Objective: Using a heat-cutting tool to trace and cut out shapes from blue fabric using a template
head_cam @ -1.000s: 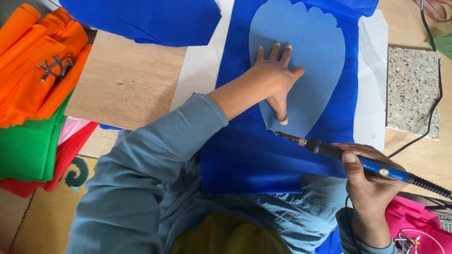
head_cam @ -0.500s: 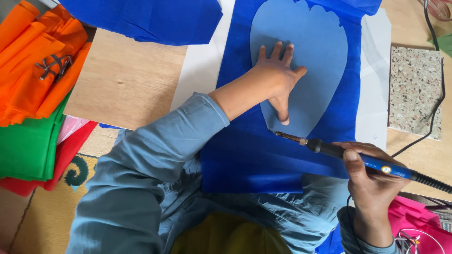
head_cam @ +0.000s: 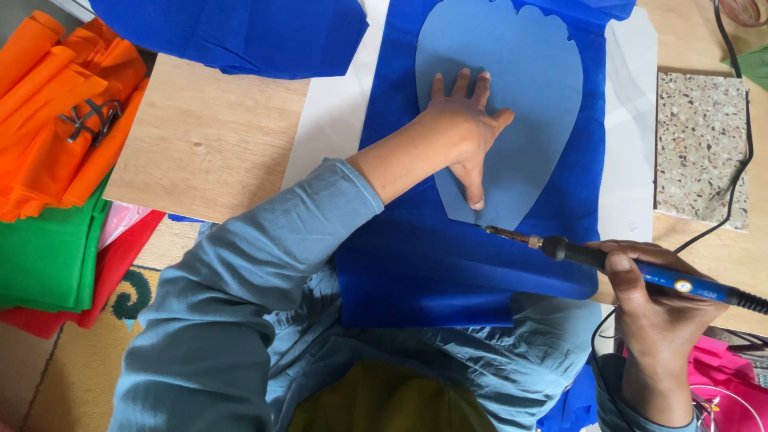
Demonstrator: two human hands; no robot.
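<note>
My left hand (head_cam: 460, 132) is flat, fingers spread wide, pressing the light blue petal-shaped template (head_cam: 520, 96) down onto the dark blue fabric (head_cam: 448, 272). Thumb sits near the template's lower tip.

My right hand (head_cam: 660, 308) is closed round the handle of the hot cutting pen (head_cam: 616, 264), blue grip, black cord (head_cam: 740, 120) trailing off to the right. Its metal tip (head_cam: 500, 233) sits just beside the template's bottom point, low over the fabric; can't tell if it is actually touching.

Progress, my read: the fabric round the template looks whole, no cut line or loose offcut visible along either edge. So tracing is at the start point at best, and the full outline is left to do. Top of the template runs out of view, can't judge there.

Around: fabric lies on a white sheet (head_cam: 632, 136) over the wooden board (head_cam: 200, 136). A speckled stone slab (head_cam: 700, 148) sits to the right. More dark blue cloth (head_cam: 240, 32) at top left, 1 stack of orange fabric (head_cam: 56, 112) with green fabric (head_cam: 40, 256) under it at far left, pink fabric (head_cam: 740, 376) at lower right.
</note>
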